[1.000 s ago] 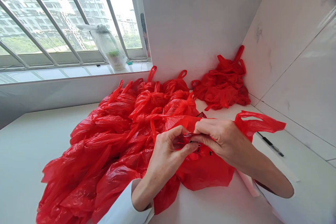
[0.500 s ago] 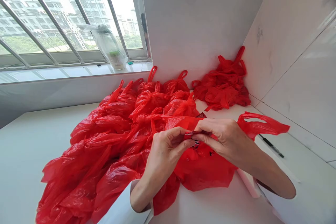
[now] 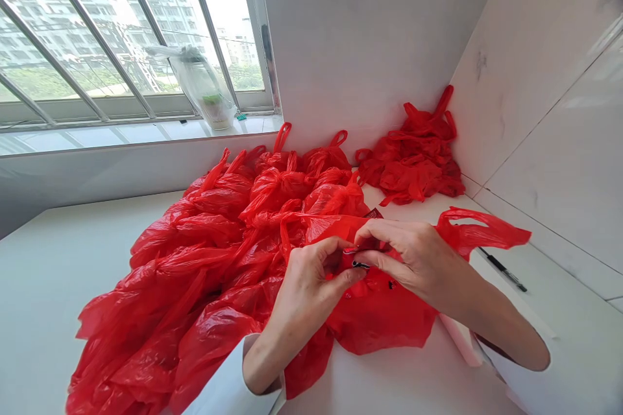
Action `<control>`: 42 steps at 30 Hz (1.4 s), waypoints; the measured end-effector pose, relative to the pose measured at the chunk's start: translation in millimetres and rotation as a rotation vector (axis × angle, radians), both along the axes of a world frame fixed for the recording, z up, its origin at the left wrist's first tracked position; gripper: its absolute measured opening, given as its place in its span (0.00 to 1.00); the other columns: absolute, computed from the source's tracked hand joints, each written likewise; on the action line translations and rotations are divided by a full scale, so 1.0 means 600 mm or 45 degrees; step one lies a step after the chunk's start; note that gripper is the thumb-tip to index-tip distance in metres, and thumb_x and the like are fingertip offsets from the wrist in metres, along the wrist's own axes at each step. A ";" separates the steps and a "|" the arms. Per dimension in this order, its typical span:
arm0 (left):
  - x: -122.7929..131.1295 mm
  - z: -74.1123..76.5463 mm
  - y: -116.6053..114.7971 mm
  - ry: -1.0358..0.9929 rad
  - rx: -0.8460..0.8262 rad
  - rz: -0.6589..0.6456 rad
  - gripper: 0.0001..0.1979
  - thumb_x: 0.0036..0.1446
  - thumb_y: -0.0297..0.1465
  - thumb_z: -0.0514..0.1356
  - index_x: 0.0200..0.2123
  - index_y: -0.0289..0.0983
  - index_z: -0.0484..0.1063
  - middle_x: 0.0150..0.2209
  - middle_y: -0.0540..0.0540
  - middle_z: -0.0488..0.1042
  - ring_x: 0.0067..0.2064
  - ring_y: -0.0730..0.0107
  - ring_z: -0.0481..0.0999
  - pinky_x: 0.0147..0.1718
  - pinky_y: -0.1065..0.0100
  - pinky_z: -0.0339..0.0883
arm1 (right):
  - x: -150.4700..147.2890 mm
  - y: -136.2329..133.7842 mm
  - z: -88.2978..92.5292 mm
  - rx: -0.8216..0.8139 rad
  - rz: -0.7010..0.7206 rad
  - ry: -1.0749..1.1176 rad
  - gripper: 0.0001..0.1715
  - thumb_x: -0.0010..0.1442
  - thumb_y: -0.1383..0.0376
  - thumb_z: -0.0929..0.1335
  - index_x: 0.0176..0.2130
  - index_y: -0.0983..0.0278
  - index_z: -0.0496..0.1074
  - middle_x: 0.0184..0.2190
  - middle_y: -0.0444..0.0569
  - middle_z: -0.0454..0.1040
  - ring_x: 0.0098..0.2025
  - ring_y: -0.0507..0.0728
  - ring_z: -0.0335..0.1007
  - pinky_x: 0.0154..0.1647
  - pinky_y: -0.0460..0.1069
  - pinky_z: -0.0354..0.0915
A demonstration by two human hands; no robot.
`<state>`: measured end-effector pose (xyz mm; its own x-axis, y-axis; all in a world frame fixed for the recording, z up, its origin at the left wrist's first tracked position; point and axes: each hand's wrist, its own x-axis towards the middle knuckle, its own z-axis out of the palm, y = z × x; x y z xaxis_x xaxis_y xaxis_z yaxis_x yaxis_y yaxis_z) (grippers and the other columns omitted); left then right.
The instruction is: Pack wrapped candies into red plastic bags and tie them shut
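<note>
My left hand (image 3: 311, 275) and my right hand (image 3: 409, 256) meet above an open red plastic bag (image 3: 384, 321). Between their fingertips is a small red, black and white printed packet (image 3: 361, 264); the fingers hide much of it. Index fingers are at its red upper edge, thumbs at the black-and-white lower part, with a small gap between. Loops of the bag's handle (image 3: 491, 227) spread out to the right of my right hand. Small dark-printed things inside the bag are too covered to make out.
Several knotted, filled red bags (image 3: 195, 259) cover the table left of my hands. A heap of loose red bags (image 3: 413, 155) lies in the far corner. A black pen (image 3: 503, 270) rests at right. A bagged jar (image 3: 214, 104) stands on the sill by the barred window.
My fingertips have spread a little, and the packet's red and black-and-white parts have come apart slightly. The bag's right handle has shifted slightly left.
</note>
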<state>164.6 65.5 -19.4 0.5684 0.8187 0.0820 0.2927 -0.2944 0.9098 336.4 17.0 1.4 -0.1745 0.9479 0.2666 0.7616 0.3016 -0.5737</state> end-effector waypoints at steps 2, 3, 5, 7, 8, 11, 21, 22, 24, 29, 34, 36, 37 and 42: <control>0.002 0.000 -0.001 0.035 0.001 -0.005 0.03 0.54 0.28 0.62 0.29 0.35 0.72 0.24 0.56 0.66 0.27 0.76 0.62 0.27 0.73 0.55 | -0.001 -0.001 -0.001 -0.024 0.007 0.007 0.08 0.66 0.66 0.65 0.33 0.62 0.70 0.28 0.40 0.72 0.29 0.49 0.65 0.30 0.45 0.59; 0.003 0.000 -0.001 0.051 0.003 -0.003 0.04 0.54 0.29 0.63 0.28 0.35 0.71 0.24 0.56 0.66 0.27 0.76 0.63 0.27 0.73 0.55 | -0.002 -0.002 -0.002 -0.017 0.001 -0.009 0.10 0.67 0.66 0.64 0.32 0.62 0.70 0.28 0.41 0.72 0.29 0.49 0.65 0.30 0.46 0.59; 0.004 -0.003 -0.002 0.063 0.003 0.001 0.07 0.54 0.31 0.63 0.27 0.35 0.70 0.24 0.55 0.66 0.28 0.75 0.64 0.28 0.72 0.55 | -0.002 -0.003 -0.004 0.031 0.007 -0.043 0.12 0.67 0.66 0.63 0.31 0.63 0.70 0.27 0.42 0.71 0.29 0.50 0.65 0.30 0.46 0.60; 0.004 -0.006 -0.002 0.036 -0.007 -0.017 0.07 0.54 0.32 0.62 0.27 0.36 0.70 0.25 0.55 0.67 0.29 0.74 0.65 0.28 0.72 0.56 | -0.001 -0.003 -0.006 0.079 0.022 -0.060 0.13 0.68 0.66 0.62 0.31 0.63 0.70 0.27 0.42 0.71 0.29 0.50 0.65 0.31 0.46 0.60; 0.004 -0.008 -0.002 0.017 -0.012 -0.024 0.07 0.55 0.32 0.62 0.27 0.36 0.70 0.25 0.55 0.67 0.29 0.74 0.65 0.28 0.72 0.56 | 0.000 -0.002 -0.006 0.089 0.020 -0.058 0.13 0.68 0.66 0.62 0.31 0.63 0.70 0.27 0.42 0.71 0.29 0.50 0.65 0.31 0.47 0.60; 0.002 -0.011 -0.001 -0.031 -0.039 -0.040 0.05 0.56 0.32 0.61 0.31 0.37 0.72 0.26 0.54 0.69 0.29 0.74 0.65 0.29 0.72 0.57 | 0.005 0.001 -0.002 0.026 0.010 0.006 0.10 0.66 0.65 0.64 0.33 0.61 0.70 0.27 0.42 0.72 0.29 0.50 0.66 0.30 0.46 0.61; 0.000 -0.001 -0.002 -0.063 0.015 -0.081 0.05 0.52 0.29 0.65 0.32 0.36 0.71 0.29 0.55 0.70 0.30 0.75 0.65 0.30 0.74 0.57 | 0.012 -0.003 0.002 0.073 0.004 0.013 0.12 0.65 0.66 0.65 0.28 0.62 0.67 0.23 0.40 0.66 0.25 0.49 0.59 0.24 0.46 0.56; -0.001 0.000 -0.001 -0.054 0.004 -0.093 0.05 0.52 0.28 0.65 0.31 0.36 0.71 0.28 0.55 0.69 0.30 0.75 0.64 0.30 0.74 0.57 | 0.013 -0.003 0.003 0.062 -0.008 0.022 0.11 0.65 0.65 0.65 0.29 0.62 0.69 0.23 0.40 0.68 0.25 0.50 0.60 0.25 0.46 0.57; -0.001 0.000 0.001 -0.033 -0.032 -0.088 0.06 0.52 0.27 0.64 0.27 0.36 0.70 0.24 0.56 0.65 0.27 0.77 0.60 0.27 0.75 0.55 | 0.016 -0.002 0.008 0.003 -0.033 0.050 0.09 0.64 0.63 0.66 0.31 0.61 0.71 0.25 0.41 0.72 0.27 0.50 0.64 0.27 0.46 0.60; 0.002 -0.002 0.002 -0.033 -0.095 -0.052 0.12 0.52 0.29 0.64 0.21 0.35 0.65 0.20 0.58 0.57 0.24 0.78 0.53 0.23 0.74 0.50 | 0.014 -0.001 0.014 -0.097 0.036 0.148 0.08 0.65 0.62 0.67 0.33 0.61 0.72 0.29 0.41 0.75 0.29 0.50 0.68 0.30 0.46 0.62; 0.004 -0.005 -0.001 0.018 -0.082 -0.099 0.11 0.51 0.29 0.62 0.22 0.36 0.63 0.22 0.57 0.55 0.26 0.77 0.54 0.24 0.74 0.50 | 0.010 -0.001 0.005 0.033 0.013 0.008 0.13 0.67 0.65 0.64 0.29 0.62 0.69 0.23 0.41 0.69 0.24 0.49 0.60 0.24 0.46 0.57; 0.004 -0.006 -0.001 0.009 -0.097 -0.101 0.13 0.51 0.28 0.62 0.21 0.37 0.60 0.22 0.57 0.53 0.26 0.77 0.53 0.24 0.74 0.50 | 0.010 0.000 0.005 0.066 0.005 -0.014 0.14 0.66 0.65 0.64 0.29 0.62 0.69 0.23 0.41 0.68 0.24 0.49 0.59 0.24 0.46 0.57; 0.004 -0.007 -0.001 0.006 -0.093 -0.086 0.15 0.50 0.28 0.62 0.20 0.37 0.58 0.22 0.57 0.51 0.26 0.77 0.52 0.23 0.74 0.49 | 0.011 0.001 0.007 0.054 0.006 0.001 0.13 0.66 0.64 0.64 0.29 0.62 0.69 0.23 0.41 0.69 0.24 0.49 0.61 0.25 0.45 0.58; 0.004 -0.008 -0.001 -0.033 -0.128 -0.044 0.15 0.50 0.27 0.63 0.19 0.36 0.60 0.20 0.58 0.53 0.24 0.78 0.52 0.22 0.75 0.49 | 0.011 0.000 0.013 -0.065 0.037 0.089 0.10 0.65 0.61 0.66 0.33 0.61 0.72 0.26 0.41 0.73 0.27 0.49 0.65 0.26 0.45 0.60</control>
